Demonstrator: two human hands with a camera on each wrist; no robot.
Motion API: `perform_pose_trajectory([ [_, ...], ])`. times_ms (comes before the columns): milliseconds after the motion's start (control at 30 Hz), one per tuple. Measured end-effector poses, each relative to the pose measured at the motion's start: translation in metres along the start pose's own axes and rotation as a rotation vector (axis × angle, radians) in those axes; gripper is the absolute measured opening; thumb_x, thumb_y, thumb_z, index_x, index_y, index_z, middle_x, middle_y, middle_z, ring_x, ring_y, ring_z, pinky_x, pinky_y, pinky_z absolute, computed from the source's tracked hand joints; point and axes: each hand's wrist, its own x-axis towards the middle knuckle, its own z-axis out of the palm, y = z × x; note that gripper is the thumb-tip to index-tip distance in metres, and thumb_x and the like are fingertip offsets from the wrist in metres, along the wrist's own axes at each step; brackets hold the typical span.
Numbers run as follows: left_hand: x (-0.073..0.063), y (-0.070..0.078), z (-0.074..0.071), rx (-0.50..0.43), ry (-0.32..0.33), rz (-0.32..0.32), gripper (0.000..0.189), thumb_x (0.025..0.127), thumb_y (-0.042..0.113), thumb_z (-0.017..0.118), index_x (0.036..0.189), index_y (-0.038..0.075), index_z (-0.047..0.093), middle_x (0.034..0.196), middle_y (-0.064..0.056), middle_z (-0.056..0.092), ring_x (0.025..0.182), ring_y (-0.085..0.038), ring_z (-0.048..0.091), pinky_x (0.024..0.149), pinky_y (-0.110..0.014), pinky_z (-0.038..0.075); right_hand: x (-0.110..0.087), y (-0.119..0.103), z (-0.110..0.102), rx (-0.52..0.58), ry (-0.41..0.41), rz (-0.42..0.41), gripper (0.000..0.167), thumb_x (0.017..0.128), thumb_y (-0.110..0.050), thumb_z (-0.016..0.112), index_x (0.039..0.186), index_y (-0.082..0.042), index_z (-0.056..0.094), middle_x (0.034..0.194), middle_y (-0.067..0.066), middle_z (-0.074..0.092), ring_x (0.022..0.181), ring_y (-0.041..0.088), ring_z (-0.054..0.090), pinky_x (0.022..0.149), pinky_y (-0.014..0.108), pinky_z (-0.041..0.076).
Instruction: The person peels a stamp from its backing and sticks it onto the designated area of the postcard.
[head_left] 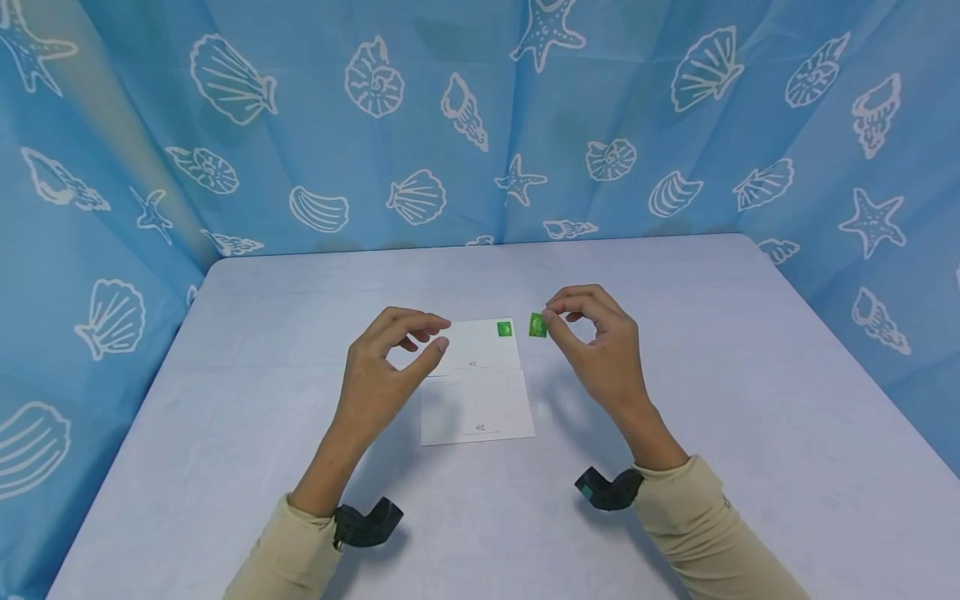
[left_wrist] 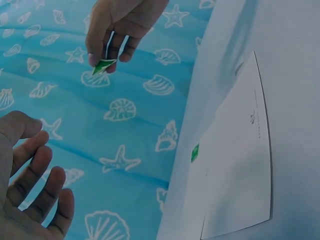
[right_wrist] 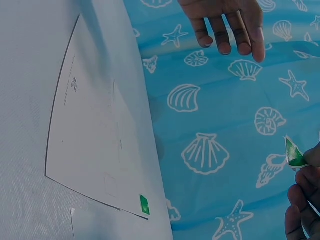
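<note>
Between thumb and fingertips, my right hand [head_left: 603, 350] pinches a small green stamp [head_left: 537, 325] by its right edge, raised over the table. My left hand [head_left: 390, 358] hovers at the left side of two white postcards, thumb and fingers apart and nothing held. The far postcard [head_left: 480, 343] carries a green stamp [head_left: 505, 329] in its top right corner. Nearer to me lies the other postcard [head_left: 480, 408], with a faintly printed stamp box in its upper right corner. Both wrist views show the pinched stamp [left_wrist: 103, 66] well above the postcards.
A white cloth covers the table [head_left: 712, 350]. Blue curtains [head_left: 480, 125] with white shells and starfish hang behind it and along both sides. A black wrist camera [head_left: 367, 523] sits on the left wrist, another camera [head_left: 609, 488] on the right.
</note>
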Motion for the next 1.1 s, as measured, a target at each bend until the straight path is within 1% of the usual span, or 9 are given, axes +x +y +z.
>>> perform_pose_trajectory([
  [433,0.0001,0.0035,0.0005,-0.008,-0.006,0.017,0.021,0.093,0.019,0.073,0.113,0.018,0.074,0.111,0.009,0.064,0.098,-0.007,0.056,0.083,-0.031,0.051,-0.0007,-0.0049,-0.0005,0.011,-0.008,-0.013,0.006,0.088,0.008,0.07,0.093,0.008,0.071,0.103,0.019,0.064,0.1,0.025,0.058,0.085,0.03,0.047],
  [600,-0.0005,0.0041,0.0006,-0.003,-0.005,0.014,0.021,0.093,0.019,0.073,0.113,0.018,0.074,0.111,0.009,0.064,0.098,-0.008,0.056,0.083,-0.031,0.051,-0.0005,-0.0066,-0.0006,0.017,-0.009,-0.024,0.006,0.087,0.008,0.07,0.093,0.007,0.071,0.103,0.019,0.064,0.1,0.026,0.058,0.085,0.031,0.047],
  [1100,-0.0015,0.0055,0.0015,0.001,-0.012,0.008,0.021,0.092,0.019,0.074,0.113,0.018,0.074,0.111,0.009,0.064,0.097,-0.007,0.056,0.083,-0.031,0.051,-0.0012,-0.0083,-0.0002,0.002,-0.018,-0.019,0.006,0.087,0.008,0.07,0.094,0.008,0.07,0.103,0.018,0.064,0.098,0.024,0.058,0.085,0.033,0.047],
])
